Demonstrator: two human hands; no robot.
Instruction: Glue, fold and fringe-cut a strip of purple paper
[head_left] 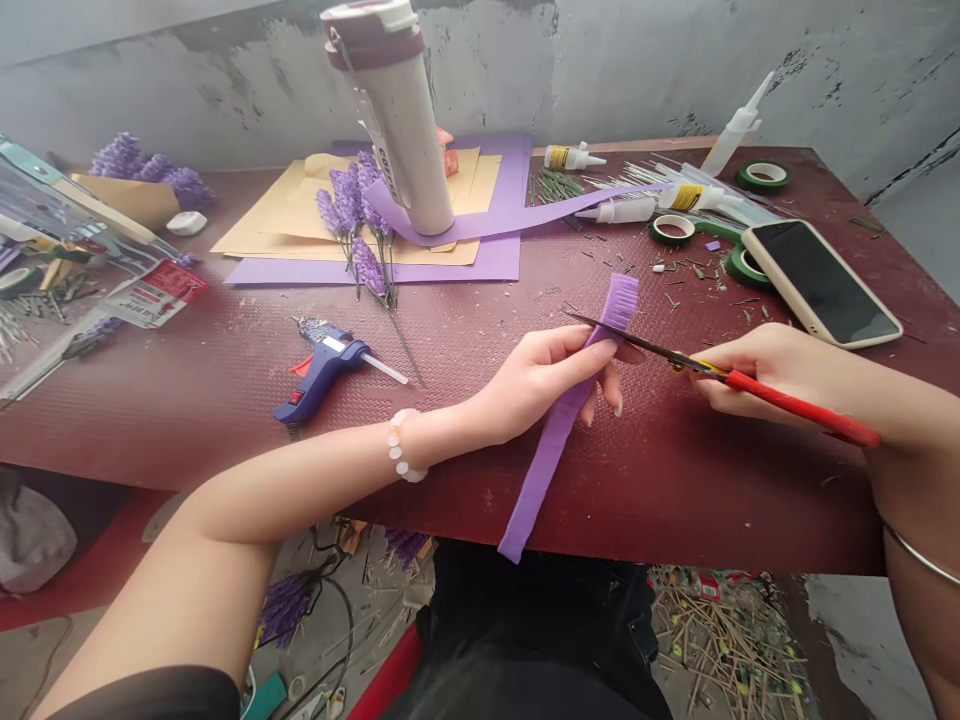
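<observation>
A folded purple paper strip [551, 440] is pinched between the thumb and fingers of my left hand [551, 370]. Its upper end is cut into a fine fringe, and its lower end hangs toward the table's front edge. My right hand [750, 365] grips red-handled scissors [787, 403], whose dark blades cross the strip just below the fringe and above my left thumb. Part of the scissors' handle is hidden by my right hand. Left of my left hand, a blue hot glue gun [319, 370] lies with a glue stick poking out.
A tumbler [405, 130] stands on tan and purple sheets [255, 270], beside purple flower stems [367, 265]. Toward the right lie a phone [825, 285], green tape rolls [763, 177] and glue bottles [622, 210]. A long purple strip [517, 218] stretches across the back. Clippings cover the floor.
</observation>
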